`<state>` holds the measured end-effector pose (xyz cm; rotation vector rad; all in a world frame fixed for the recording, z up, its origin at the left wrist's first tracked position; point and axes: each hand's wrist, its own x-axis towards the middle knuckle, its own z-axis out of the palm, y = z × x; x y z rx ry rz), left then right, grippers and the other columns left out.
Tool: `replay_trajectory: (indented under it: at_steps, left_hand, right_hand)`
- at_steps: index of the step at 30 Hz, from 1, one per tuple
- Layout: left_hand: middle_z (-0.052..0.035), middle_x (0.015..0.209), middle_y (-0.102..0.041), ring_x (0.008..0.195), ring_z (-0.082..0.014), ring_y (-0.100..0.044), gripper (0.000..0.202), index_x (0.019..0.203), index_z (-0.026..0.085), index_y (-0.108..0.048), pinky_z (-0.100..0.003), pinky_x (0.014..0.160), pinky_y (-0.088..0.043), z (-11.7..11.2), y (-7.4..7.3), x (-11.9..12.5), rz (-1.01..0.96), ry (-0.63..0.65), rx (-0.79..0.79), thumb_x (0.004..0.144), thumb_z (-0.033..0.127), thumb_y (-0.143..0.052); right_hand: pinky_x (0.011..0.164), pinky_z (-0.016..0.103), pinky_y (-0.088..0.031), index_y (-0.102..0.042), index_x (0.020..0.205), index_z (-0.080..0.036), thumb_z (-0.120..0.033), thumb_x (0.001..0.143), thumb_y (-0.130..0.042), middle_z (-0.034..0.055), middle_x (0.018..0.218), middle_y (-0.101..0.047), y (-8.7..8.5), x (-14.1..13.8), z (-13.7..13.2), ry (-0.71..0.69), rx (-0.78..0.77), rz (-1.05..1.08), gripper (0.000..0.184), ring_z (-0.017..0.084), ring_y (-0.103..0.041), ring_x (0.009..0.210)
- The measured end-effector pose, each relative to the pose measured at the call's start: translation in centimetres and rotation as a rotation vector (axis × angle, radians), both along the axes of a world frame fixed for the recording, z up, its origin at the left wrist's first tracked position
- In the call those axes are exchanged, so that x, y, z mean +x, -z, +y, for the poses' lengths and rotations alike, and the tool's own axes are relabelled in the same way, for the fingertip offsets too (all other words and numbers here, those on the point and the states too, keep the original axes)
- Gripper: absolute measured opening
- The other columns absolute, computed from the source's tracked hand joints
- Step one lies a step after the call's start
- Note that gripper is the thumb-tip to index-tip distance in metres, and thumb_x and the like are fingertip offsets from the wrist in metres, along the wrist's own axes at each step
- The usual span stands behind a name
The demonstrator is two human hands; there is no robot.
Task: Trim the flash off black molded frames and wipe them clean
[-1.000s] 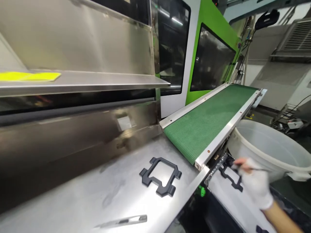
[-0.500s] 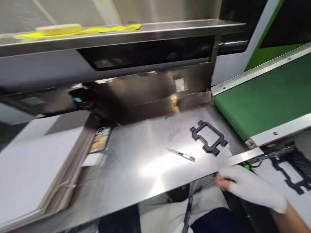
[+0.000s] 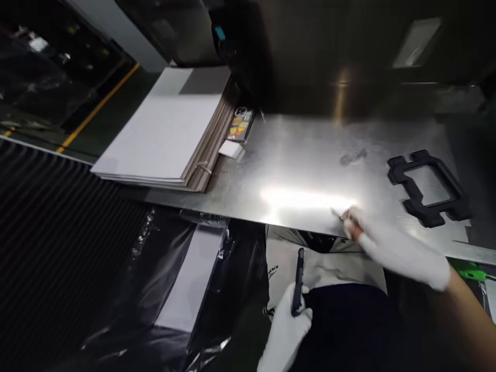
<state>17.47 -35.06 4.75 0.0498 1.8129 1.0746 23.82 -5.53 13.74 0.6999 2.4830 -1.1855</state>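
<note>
My left hand (image 3: 289, 320), in a white glove, is closed around a black plastic part (image 3: 299, 279) seen nearly edge-on, upright in front of my lap. My right hand (image 3: 366, 235), in a white glove with bare fingertips, is pinched on a slim metal craft knife (image 3: 336, 213) just above the front edge of the metal bench (image 3: 310, 160). The knife's tip points left and is blurred; most of its handle is hidden by my fingers. To the right of my right hand, a black plastic frame (image 3: 413, 194) with notched corners lies flat on the bench.
A tied stack of white-topped boards (image 3: 155, 129) stands on the bench's left. Beside it lie a phone in a patterned case (image 3: 239, 124) and a small white block (image 3: 231, 149). Below left, black plastic sheeting (image 3: 155, 279) surrounds a white strip (image 3: 191, 279). A green-handled tool (image 3: 470, 273) is at right.
My right hand has picked the craft knife up from the bench and moved left with it. My view has turned left and down, bringing my left hand and the black part more into sight.
</note>
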Motion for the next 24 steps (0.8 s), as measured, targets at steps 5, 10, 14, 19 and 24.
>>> replay_trajectory:
  at_steps: [5,10,14,19,24]
  left_hand:
    - [-0.0025,0.09,-0.066,0.087,-0.023,-0.061,0.025,0.1,0.02,-0.069,-0.035,0.086,-0.053,1.6,-0.3,0.1,-0.023,0.026,0.124,0.076,0.021,-0.066]
    - [-0.001,0.084,-0.065,0.081,-0.0214,-0.06,0.008,0.09,0.021,-0.066,-0.032,0.076,-0.053,2.6,-0.2,0.0,-0.027,0.072,0.113,0.083,0.023,-0.067]
    - [-0.0033,0.089,-0.07,0.085,-0.023,-0.063,0.014,0.094,0.02,-0.067,-0.036,0.082,-0.056,2.9,-0.1,0.0,-0.053,0.065,0.092,0.08,0.019,-0.065]
    - [-0.0011,0.082,-0.069,0.08,-0.0217,-0.064,0.008,0.088,0.021,-0.067,-0.034,0.078,-0.056,2.9,0.0,0.4,0.02,0.072,0.021,0.082,0.023,-0.064]
    - [0.0012,0.072,-0.064,0.071,-0.0197,-0.06,0.003,0.082,0.022,-0.064,-0.031,0.069,-0.054,3.1,-0.1,0.8,0.036,0.06,-0.026,0.081,0.024,-0.062]
  right_hand:
    - [0.075,0.032,-0.054,-0.067,0.101,-0.025,-0.044,0.117,-0.034,0.0041,0.098,-0.079,4.7,4.5,-10.6,-0.125,-0.269,0.021,0.041,0.022,-0.075,0.086]
    - [0.072,0.032,-0.053,-0.071,0.127,-0.024,-0.039,0.118,-0.032,0.0044,0.104,-0.084,8.5,4.4,-15.1,-0.029,-0.216,-0.209,0.043,0.024,-0.081,0.086]
    - [0.074,0.033,-0.055,-0.075,0.126,-0.021,-0.037,0.118,-0.033,0.0077,0.106,-0.085,7.7,3.5,-14.6,0.028,-0.232,-0.296,0.045,0.026,-0.082,0.087]
    - [0.078,0.032,-0.057,-0.077,0.124,-0.023,-0.038,0.118,-0.037,0.0054,0.106,-0.086,6.9,3.1,-14.1,0.093,-0.317,-0.363,0.043,0.026,-0.082,0.092]
    - [0.082,0.03,-0.056,-0.077,0.125,-0.024,-0.038,0.118,-0.038,0.0046,0.114,-0.085,6.5,2.9,-14.1,0.11,-0.325,-0.414,0.041,0.024,-0.082,0.099]
